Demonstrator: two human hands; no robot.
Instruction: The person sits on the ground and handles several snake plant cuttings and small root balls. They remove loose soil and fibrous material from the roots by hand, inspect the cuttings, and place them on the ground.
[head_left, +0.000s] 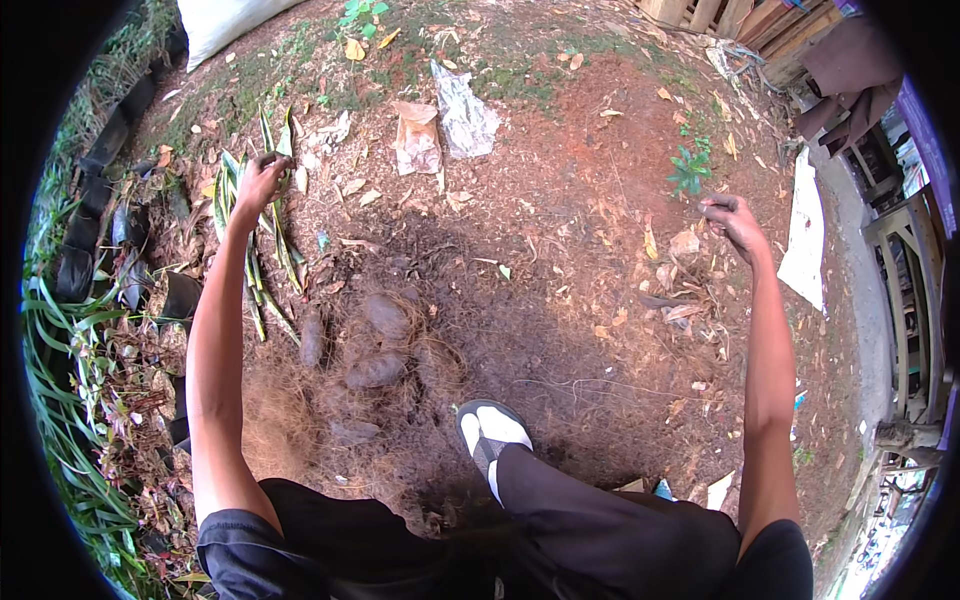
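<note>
My left hand is at the left, above long variegated leaves lying on the soil; its fingers are curled, and whether it holds anything cannot be told. Out to the right, my right hand has bent fingers spread a little, with nothing seen in them, near a small green plant. Between my arms, several dark oblong lumps lie among brown coir-like fibres on dark soil. A crumpled clear plastic bag and a brownish plastic bag lie farther ahead.
Black planting bags and strappy green plants line the left side. A white sack is at the upper left. At the right lie a white sheet and a concrete edge, beside wooden frames. My sandalled foot stands near the fibres.
</note>
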